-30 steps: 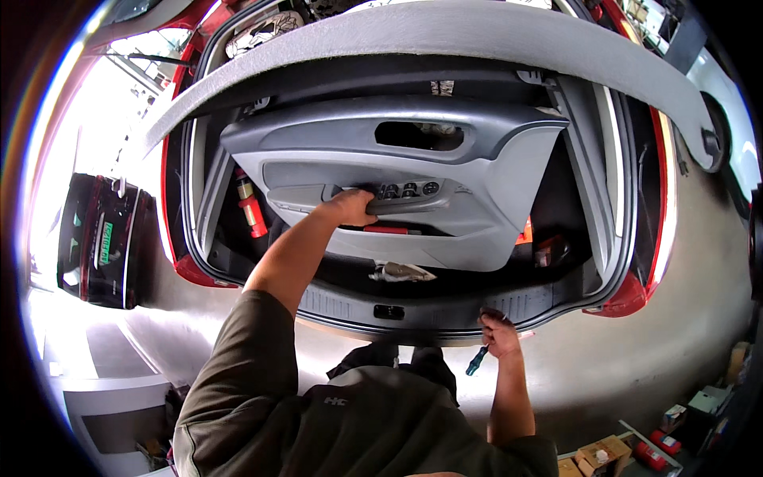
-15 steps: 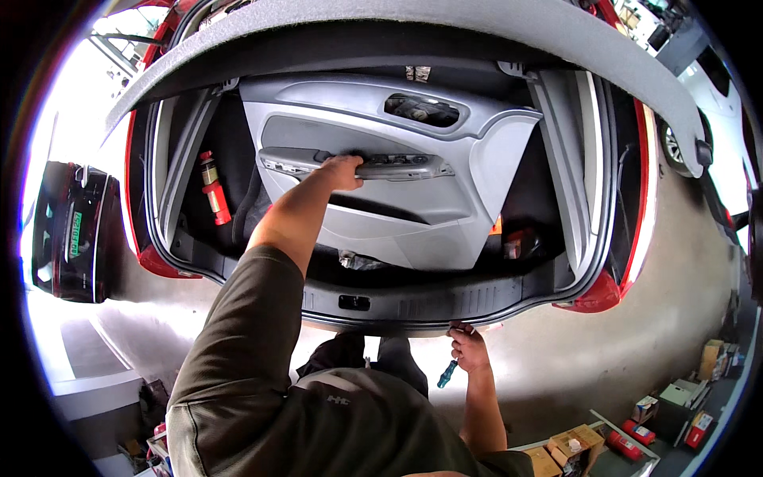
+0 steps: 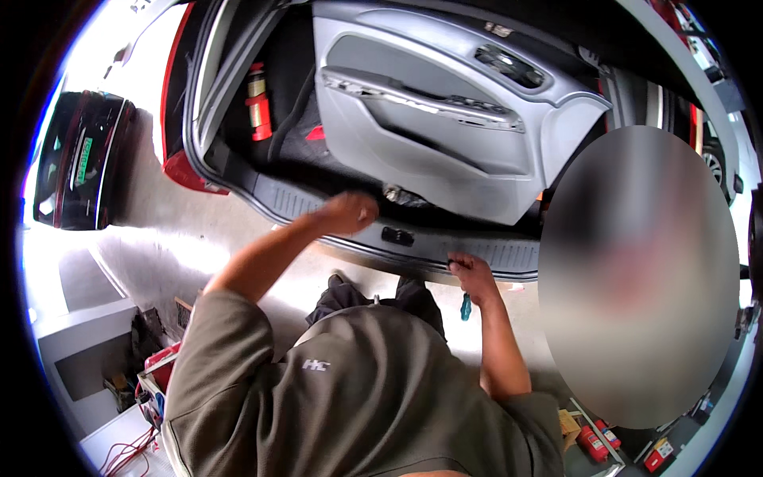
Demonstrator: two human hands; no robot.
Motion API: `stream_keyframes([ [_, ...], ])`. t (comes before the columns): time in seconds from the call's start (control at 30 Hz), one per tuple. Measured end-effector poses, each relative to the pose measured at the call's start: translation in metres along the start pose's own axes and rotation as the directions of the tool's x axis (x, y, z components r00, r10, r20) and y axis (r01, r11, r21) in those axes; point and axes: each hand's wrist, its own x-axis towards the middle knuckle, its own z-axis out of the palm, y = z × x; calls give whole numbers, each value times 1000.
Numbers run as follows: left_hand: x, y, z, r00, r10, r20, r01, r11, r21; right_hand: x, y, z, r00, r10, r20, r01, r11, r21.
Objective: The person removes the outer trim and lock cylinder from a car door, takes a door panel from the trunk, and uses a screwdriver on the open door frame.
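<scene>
A grey car door panel (image 3: 445, 151) leans in the open boot of a red car, its armrest strip (image 3: 421, 99) facing up. Just above the boot sill (image 3: 310, 203) is my left hand (image 3: 350, 213), off the panel and smeared by motion, so its fingers are hard to make out. By the sill's outer edge, my right hand (image 3: 473, 274) is closed around a screwdriver (image 3: 466, 308) whose teal handle hangs below the fist. A crumpled, shiny item (image 3: 404, 195) lies between the panel's lower edge and the sill latch (image 3: 397, 236).
A red fire extinguisher (image 3: 259, 111) lies at the boot's left side. A dark car (image 3: 83, 163) stands behind on the left. Red cylinders (image 3: 592, 441) and boxes lie low right, red cables (image 3: 131, 453) low left. A blurred oval hides the right side.
My left hand has let go of the panel's armrest and come back toward me over the sill. The right hand still holds the screwdriver. The view has shifted, and a blurred oval has appeared.
</scene>
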Motion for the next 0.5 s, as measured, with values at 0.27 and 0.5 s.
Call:
stream_keyframes([
  [0.27,-257,4,46,889,-429,-158,94,510,-855,3,-84,281,741,-175,649,427,868,-254],
  [0.5,-474,-66,25,582,-728,-362,-98,379,-920,-50,-98,555,522,-59,851,506,824,-253],
])
